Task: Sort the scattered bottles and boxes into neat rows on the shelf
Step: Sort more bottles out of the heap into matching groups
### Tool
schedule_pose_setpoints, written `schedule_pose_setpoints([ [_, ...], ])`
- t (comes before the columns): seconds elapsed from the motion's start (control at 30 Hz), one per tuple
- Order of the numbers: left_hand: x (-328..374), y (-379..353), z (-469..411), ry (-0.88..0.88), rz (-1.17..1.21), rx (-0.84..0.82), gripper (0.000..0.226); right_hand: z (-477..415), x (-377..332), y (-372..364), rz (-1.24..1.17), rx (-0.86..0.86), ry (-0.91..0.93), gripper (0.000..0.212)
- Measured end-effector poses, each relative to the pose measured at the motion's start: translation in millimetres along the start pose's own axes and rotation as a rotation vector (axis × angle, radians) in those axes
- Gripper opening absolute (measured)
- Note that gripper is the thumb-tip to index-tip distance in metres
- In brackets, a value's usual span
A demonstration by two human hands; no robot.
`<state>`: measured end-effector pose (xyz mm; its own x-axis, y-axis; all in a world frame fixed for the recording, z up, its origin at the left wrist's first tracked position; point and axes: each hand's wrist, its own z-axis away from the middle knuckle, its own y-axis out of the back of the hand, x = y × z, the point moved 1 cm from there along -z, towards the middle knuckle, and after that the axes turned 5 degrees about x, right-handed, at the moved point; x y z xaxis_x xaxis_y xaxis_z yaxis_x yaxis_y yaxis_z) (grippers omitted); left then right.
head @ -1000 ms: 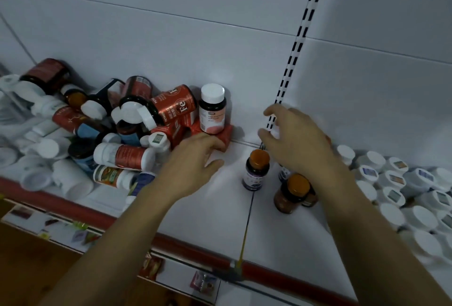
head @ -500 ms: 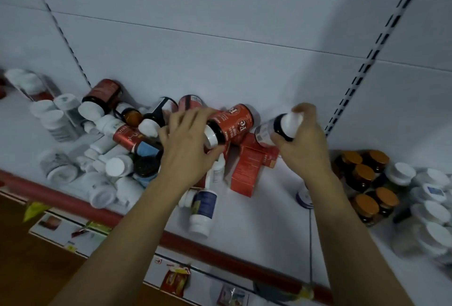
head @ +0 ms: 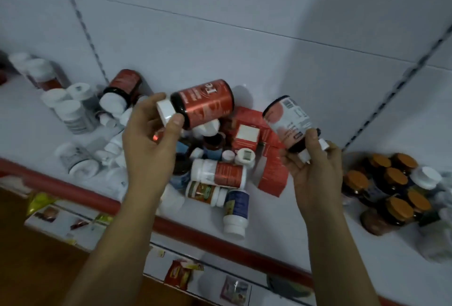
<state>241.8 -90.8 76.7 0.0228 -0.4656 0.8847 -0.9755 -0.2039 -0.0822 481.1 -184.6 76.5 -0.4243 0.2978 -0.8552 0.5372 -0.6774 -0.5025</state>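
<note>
Above a jumbled shelf [head: 281,210], the left hand [head: 149,144] grips a red-labelled bottle [head: 203,104] by its cap; the right hand [head: 315,166] holds a pale-labelled bottle [head: 288,121].

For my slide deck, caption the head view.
Left hand holds red Fe bottle, right hand a pale-labelled bottle, above the pile.

Pretty dim, bluish light overall. A big soft shadow falls on the back wall [head: 367,36] upper right. Edges look smeary and bent, especially the jars [head: 391,190] on the right.
</note>
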Motion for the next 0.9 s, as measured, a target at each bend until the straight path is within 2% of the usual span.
schedule_pose_setpoints([
  [0.13, 9, 61, -12, 0.066, -0.037, 0.216, 0.031, 23, 23, -65, 0.028, -0.138, -0.057, 0.049],
  [0.27, 9, 134, -17, 0.041, -0.172, 0.425, 0.029, 57, 59, -131, 0.090, -0.308, -0.069, 0.049],
  [0.43, -7, 257, -32, 0.058, -0.335, 0.679, 0.035, 99, 116, -206, 0.123, -0.463, -0.143, 0.054],
  [0.53, -30, 331, -60, 0.029, -0.421, 0.770, 0.033, 122, 163, -257, 0.127, -0.509, -0.160, 0.054],
  [0.6, -51, 375, -88, 0.025, -0.461, 0.779, 0.033, 136, 199, -293, 0.127, -0.522, -0.168, 0.055],
  [0.73, -90, 447, -166, 0.042, -0.559, 0.693, 0.038, 167, 272, -377, 0.167, -0.537, -0.146, 0.039],
  [0.83, -111, 486, -228, 0.063, -0.633, 0.525, 0.040, 181, 314, -445, 0.263, -0.518, -0.097, 0.028],
  [0.9, -122, 504, -270, 0.056, -0.679, 0.405, 0.041, 180, 335, -485, 0.369, -0.514, 0.039, 0.020],
])
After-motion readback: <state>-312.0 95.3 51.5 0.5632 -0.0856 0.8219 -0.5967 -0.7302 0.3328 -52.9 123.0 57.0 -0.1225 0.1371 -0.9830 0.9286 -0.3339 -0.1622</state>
